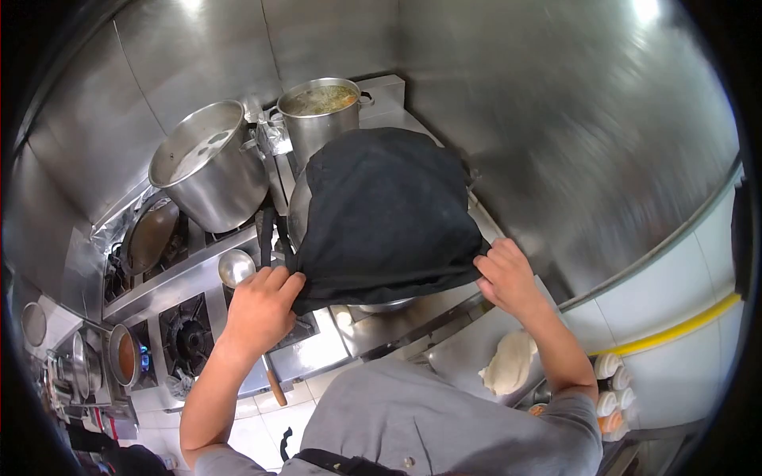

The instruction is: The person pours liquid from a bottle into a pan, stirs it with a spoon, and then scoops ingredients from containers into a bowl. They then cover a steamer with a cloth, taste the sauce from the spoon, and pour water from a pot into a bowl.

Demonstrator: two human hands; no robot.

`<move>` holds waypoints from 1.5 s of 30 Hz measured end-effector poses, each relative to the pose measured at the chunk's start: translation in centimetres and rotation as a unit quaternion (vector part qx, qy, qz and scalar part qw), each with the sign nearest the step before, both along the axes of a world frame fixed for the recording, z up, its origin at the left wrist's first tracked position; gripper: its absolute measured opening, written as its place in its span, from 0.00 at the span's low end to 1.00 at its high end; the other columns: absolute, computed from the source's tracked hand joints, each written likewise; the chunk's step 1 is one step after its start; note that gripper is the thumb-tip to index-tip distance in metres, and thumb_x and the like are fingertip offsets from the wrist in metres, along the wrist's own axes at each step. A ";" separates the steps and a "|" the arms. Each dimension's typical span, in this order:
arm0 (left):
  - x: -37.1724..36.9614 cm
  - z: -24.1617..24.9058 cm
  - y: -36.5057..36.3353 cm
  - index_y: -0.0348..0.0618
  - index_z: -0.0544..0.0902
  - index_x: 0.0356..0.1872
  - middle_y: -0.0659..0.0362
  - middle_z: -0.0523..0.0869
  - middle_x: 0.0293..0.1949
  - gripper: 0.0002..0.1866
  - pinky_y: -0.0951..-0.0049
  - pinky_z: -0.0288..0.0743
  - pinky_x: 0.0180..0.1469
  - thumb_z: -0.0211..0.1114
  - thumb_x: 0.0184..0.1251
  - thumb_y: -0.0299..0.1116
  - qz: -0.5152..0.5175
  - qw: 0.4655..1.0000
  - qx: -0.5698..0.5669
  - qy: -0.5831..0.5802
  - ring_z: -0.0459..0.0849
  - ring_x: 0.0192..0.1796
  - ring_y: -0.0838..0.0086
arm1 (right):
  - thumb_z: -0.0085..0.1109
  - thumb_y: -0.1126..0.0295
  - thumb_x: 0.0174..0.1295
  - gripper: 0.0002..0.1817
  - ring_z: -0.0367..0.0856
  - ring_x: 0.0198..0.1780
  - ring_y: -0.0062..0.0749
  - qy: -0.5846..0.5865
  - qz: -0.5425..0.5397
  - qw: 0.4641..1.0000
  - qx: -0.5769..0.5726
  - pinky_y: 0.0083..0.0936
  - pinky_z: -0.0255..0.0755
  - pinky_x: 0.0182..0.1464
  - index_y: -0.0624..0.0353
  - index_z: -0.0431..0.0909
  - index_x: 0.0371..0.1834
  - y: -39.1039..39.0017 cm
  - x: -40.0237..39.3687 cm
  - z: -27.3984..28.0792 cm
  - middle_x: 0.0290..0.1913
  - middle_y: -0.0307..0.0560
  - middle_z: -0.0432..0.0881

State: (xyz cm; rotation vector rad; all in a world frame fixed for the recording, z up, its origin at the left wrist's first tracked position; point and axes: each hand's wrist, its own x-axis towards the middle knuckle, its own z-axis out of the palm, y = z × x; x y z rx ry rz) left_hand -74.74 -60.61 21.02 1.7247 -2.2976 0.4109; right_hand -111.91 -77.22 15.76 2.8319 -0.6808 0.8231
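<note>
A black apron (389, 206), with dark ties hanging at its left, is stretched between my two hands. My left hand (262, 309) is closed on its near left corner. The near right corner is pinched in the fingers of my right hand (508, 278). The cloth drapes over a large metal vessel (299, 208), of which only parts of the side and the near rim show. Close to my left hand lies a ladle (236, 268) with a wooden handle; my forearm and hand cover part of it.
Two tall steel pots, one with pale liquid (214, 182) and one with greenish broth (324, 119), stand behind. To the left are a tilted pan (151, 236), a bare burner (190, 337) and a pan of reddish sauce (125, 355) by a blue flame. Bottles (609, 397) stand at right.
</note>
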 end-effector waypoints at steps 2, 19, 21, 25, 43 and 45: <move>0.0 -0.4 0.1 0.42 0.80 0.43 0.59 0.75 0.32 0.25 0.65 0.76 0.37 0.67 0.33 0.22 0.001 1.000 0.006 0.011 0.80 0.37 0.64 | 0.68 0.73 0.36 0.19 0.73 0.41 0.47 -0.003 -0.010 1.000 0.005 0.41 0.68 0.52 0.58 0.75 0.36 0.3 0.0 -0.5 0.31 0.47 0.72; 4.1 -2.8 3.7 0.42 0.77 0.54 0.56 0.76 0.31 0.30 0.76 0.71 0.40 0.64 0.42 0.15 0.149 0.903 0.014 0.402 0.78 0.35 0.71 | 0.61 0.73 0.47 0.11 0.77 0.37 0.47 0.053 -0.002 0.991 0.126 0.39 0.68 0.49 0.58 0.81 0.36 -1.5 0.5 -1.3 0.27 0.49 0.79; 4.8 -2.2 4.7 0.44 0.76 0.56 0.54 0.78 0.35 0.35 0.65 0.75 0.42 0.66 0.37 0.15 0.193 0.979 -0.009 0.068 0.80 0.36 0.60 | 0.60 0.73 0.47 0.10 0.77 0.36 0.46 0.061 0.006 0.991 0.119 0.39 0.68 0.48 0.58 0.80 0.35 -1.5 0.7 -0.9 0.27 0.48 0.79; 7.4 -0.4 4.5 0.44 0.79 0.44 0.56 0.78 0.38 0.26 0.59 0.73 0.44 0.67 0.36 0.18 0.263 0.956 -0.123 -0.045 0.79 0.42 0.56 | 0.61 0.72 0.50 0.05 0.77 0.35 0.44 0.072 0.029 0.991 0.113 0.38 0.65 0.46 0.56 0.74 0.27 -1.0 1.5 -0.7 0.25 0.46 0.77; 12.5 6.0 -5.4 0.35 0.82 0.49 0.57 0.85 0.46 0.16 0.74 0.74 0.53 0.61 0.74 0.39 0.132 0.818 -0.344 0.442 0.82 0.47 0.74 | 0.63 0.72 0.50 0.07 0.78 0.36 0.45 0.094 -0.014 0.988 0.121 0.39 0.66 0.47 0.57 0.73 0.29 -1.3 1.0 -1.0 0.27 0.48 0.79; 11.5 9.6 -7.5 0.36 0.82 0.50 0.57 0.85 0.47 0.13 0.77 0.71 0.56 0.62 0.72 0.35 0.108 0.856 -0.389 0.323 0.81 0.50 0.74 | 0.63 0.71 0.50 0.07 0.78 0.36 0.45 0.086 -0.004 0.989 0.123 0.40 0.66 0.47 0.57 0.73 0.29 -1.0 1.1 -1.4 0.27 0.48 0.78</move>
